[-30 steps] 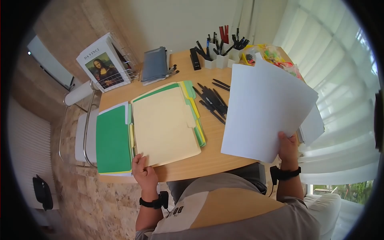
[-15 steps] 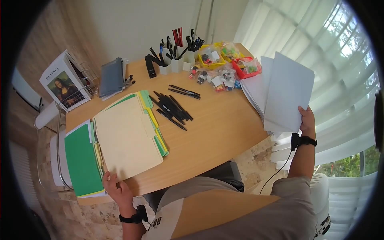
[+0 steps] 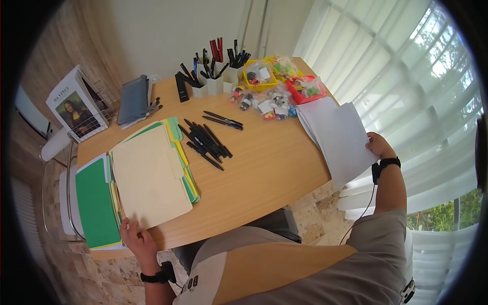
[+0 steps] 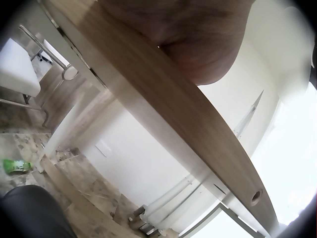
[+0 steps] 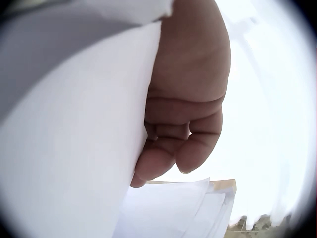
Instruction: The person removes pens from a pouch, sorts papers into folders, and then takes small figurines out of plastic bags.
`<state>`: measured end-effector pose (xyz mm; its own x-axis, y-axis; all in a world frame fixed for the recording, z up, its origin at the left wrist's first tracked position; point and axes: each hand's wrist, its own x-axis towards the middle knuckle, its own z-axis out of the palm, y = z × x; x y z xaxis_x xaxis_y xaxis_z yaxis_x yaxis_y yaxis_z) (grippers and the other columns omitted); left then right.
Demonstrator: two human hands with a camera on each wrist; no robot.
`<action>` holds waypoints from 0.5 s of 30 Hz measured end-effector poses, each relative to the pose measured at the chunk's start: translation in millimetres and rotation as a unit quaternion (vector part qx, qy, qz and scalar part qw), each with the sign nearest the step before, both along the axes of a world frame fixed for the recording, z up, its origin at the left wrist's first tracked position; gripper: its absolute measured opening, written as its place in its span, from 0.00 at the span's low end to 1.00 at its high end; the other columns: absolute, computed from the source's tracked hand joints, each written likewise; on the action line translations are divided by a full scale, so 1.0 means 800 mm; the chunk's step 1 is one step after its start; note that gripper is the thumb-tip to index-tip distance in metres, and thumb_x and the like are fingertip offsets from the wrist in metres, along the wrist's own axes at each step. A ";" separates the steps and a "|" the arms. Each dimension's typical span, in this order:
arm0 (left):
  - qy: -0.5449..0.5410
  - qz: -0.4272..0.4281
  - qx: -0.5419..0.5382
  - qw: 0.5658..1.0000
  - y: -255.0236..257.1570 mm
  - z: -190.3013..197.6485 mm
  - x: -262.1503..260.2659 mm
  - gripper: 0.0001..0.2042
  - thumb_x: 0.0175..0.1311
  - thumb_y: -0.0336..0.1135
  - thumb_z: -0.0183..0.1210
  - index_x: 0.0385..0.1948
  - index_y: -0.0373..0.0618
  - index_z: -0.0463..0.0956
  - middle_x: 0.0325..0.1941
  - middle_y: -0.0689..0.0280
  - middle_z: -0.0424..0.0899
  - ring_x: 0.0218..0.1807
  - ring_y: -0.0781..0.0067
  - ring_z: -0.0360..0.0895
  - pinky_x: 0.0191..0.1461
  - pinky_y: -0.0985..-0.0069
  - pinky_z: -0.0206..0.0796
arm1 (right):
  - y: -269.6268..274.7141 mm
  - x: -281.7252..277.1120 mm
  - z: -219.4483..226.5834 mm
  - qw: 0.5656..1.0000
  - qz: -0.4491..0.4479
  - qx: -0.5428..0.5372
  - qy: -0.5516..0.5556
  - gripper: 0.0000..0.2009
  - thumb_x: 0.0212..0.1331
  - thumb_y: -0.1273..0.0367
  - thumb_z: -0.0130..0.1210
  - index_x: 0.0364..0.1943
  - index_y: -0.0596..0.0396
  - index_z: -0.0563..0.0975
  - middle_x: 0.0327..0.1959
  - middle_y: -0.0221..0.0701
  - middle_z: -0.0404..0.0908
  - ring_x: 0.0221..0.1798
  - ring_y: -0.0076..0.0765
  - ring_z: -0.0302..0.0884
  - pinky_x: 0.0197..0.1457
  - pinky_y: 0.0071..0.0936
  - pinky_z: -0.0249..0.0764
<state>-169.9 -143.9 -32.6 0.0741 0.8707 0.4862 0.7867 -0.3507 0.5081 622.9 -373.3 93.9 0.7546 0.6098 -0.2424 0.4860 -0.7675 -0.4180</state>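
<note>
My right hand (image 3: 380, 146) grips white paper (image 3: 351, 147) by its right edge, over the table's right end. The right wrist view shows its fingers curled at the edge of the paper (image 5: 74, 139), with more white sheets (image 5: 168, 208) lying below. My left hand (image 3: 140, 243) is at the near table edge, its fingers loosely bent at the lower corner of the cream file folder (image 3: 147, 173). That folder lies on a stack with green and yellow tabs. To its left is a green folder (image 3: 96, 203). In the left wrist view the left hand (image 4: 198, 44) appears above the tabletop edge.
Several black pens (image 3: 206, 140) lie mid-table. White pen holders (image 3: 215, 85), a red tray (image 3: 307, 96), yellow trays and bagged small items (image 3: 277, 104) stand at the back. Grey-blue pouches (image 3: 133, 101) and a wire rack (image 3: 104, 114) with a book are at the far left.
The paper in my right hand has moved right and down onto the sheets at the table's right end. The view has swung right. My left hand stays by the folder's corner.
</note>
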 end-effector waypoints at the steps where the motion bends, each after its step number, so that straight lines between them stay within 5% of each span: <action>1: 0.000 -0.002 0.007 1.000 0.000 0.000 0.001 0.17 0.51 0.14 0.48 0.44 0.37 0.74 0.60 0.50 0.68 0.58 0.50 0.68 0.58 0.60 0.63 | 0.004 0.003 0.002 1.000 0.005 0.000 -0.002 0.23 0.48 0.77 0.54 0.54 0.60 0.75 0.39 0.38 0.83 0.40 0.37 0.81 0.47 0.33 0.75; 15: 0.052 0.033 0.042 0.997 -0.002 0.001 0.009 0.14 0.54 0.16 0.50 0.42 0.37 0.75 0.59 0.51 0.69 0.56 0.50 0.68 0.52 0.63 0.65 | 0.072 0.046 -0.005 0.999 0.036 -0.005 -0.006 0.25 0.55 0.71 0.57 0.60 0.56 0.73 0.41 0.38 0.82 0.41 0.37 0.80 0.47 0.32 0.74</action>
